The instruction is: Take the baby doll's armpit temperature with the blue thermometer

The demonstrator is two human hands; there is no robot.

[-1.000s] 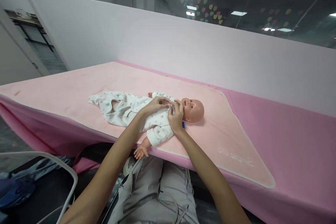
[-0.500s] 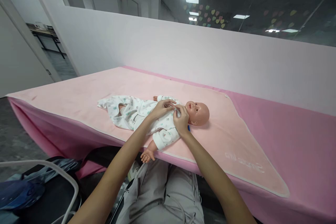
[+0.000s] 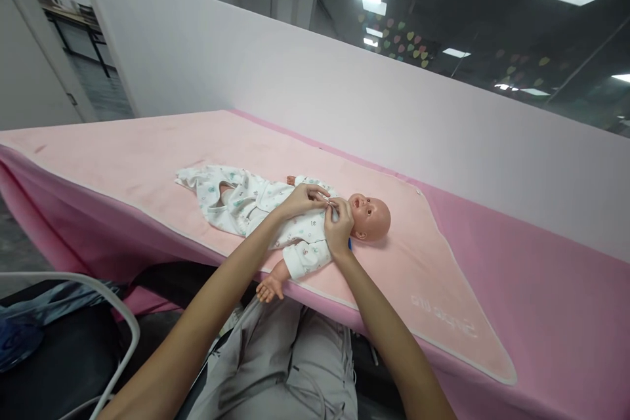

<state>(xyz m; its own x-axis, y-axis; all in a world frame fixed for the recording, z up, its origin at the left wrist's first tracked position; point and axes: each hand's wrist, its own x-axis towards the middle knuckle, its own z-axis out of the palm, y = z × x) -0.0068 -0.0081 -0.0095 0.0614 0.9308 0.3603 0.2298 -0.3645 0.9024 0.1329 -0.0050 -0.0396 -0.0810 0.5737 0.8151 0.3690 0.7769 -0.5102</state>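
Note:
A baby doll (image 3: 373, 218) lies on its back, its bald head to the right. It wears white baby clothes (image 3: 302, 230) with a small print. At the upper chest, just below the chin, my left hand (image 3: 305, 202) pinches the front of the shirt between bent fingers. My right hand (image 3: 338, 226) meets it there, thumb and fingers closed on the shirt by the neckline. The fingertips of both hands nearly touch, and the exact bit of cloth between them is mostly hidden. One doll hand (image 3: 270, 289) hangs over the near edge.
A pale pink mat (image 3: 394, 282) lies under the doll on a bright pink cloth (image 3: 541, 275). A white wall (image 3: 315, 92) with glass above stands behind. Below at left is a dark chair (image 3: 73, 367) with a pale curved frame and blue cloth on it.
The camera view has tilted and shifted slightly. Both hands stay at the doll's neckline with only small finger movements; the doll lies as before.

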